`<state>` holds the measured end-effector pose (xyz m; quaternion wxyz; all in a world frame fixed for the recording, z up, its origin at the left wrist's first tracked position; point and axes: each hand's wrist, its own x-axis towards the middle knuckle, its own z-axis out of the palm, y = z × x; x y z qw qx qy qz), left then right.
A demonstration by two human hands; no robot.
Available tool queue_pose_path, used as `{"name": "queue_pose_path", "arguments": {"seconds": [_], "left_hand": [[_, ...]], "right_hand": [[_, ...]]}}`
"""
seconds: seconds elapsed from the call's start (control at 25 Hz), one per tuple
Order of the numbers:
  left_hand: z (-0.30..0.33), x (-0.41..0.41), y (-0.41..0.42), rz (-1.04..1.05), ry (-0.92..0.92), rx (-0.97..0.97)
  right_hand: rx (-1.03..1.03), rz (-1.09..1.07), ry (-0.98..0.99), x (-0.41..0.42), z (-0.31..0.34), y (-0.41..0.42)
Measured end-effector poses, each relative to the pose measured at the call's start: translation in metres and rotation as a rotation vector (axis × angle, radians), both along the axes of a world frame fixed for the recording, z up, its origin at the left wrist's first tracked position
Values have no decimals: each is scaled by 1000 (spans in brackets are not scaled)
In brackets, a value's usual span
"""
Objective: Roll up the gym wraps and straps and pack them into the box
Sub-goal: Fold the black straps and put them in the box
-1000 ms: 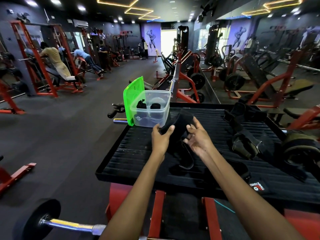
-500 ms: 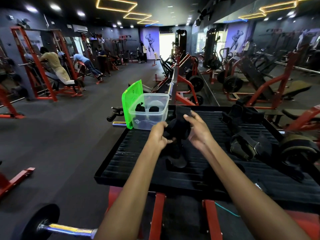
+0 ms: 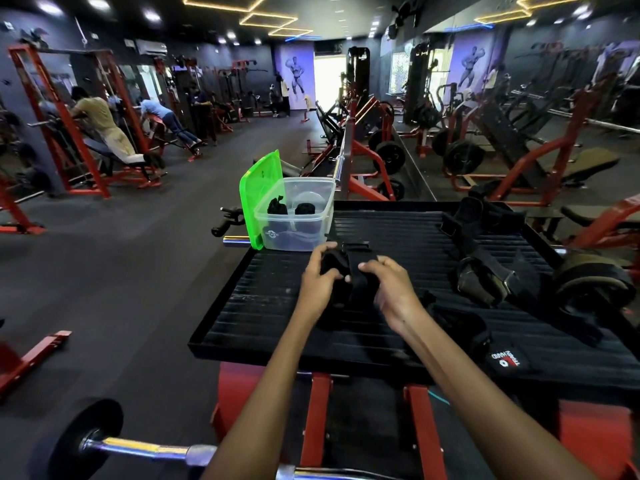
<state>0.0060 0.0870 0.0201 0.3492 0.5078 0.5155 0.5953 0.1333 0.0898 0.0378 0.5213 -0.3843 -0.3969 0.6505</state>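
Gym machines fill the room behind the black ribbed platform (image 3: 277, 306) where I work. My left hand (image 3: 317, 285) and right hand (image 3: 391, 289) both grip a black fabric wrist wrap (image 3: 356, 271), fingers curled round it, just this side of the clear plastic box (image 3: 294, 216) with its green lid (image 3: 259, 195) upright. Two dark rolls, probably wraps, sit inside.

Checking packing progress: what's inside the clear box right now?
Two rolled black wraps sit inside the clear box; its frosted wall blurs whatever lies lower down.
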Motion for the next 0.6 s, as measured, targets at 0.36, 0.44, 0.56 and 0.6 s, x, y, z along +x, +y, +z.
{"name": "queue_pose_path", "arguments": {"seconds": [0.36,0.44,0.56,0.6], "left_hand": [[-40,-2,-21,-91,36,16],[-40,-3,-24,-98,24,31],[-39,-3,-26,-126,34,-2],[-37,-2,-27,-132,41,-12]], "right_hand": [[167,-124,-429,-6,-44,-16],[201,-175,-396,-7,-34,-2],[221,-21,-544,-8,-4,24],[223,60,-588,-8,4,31]]}}
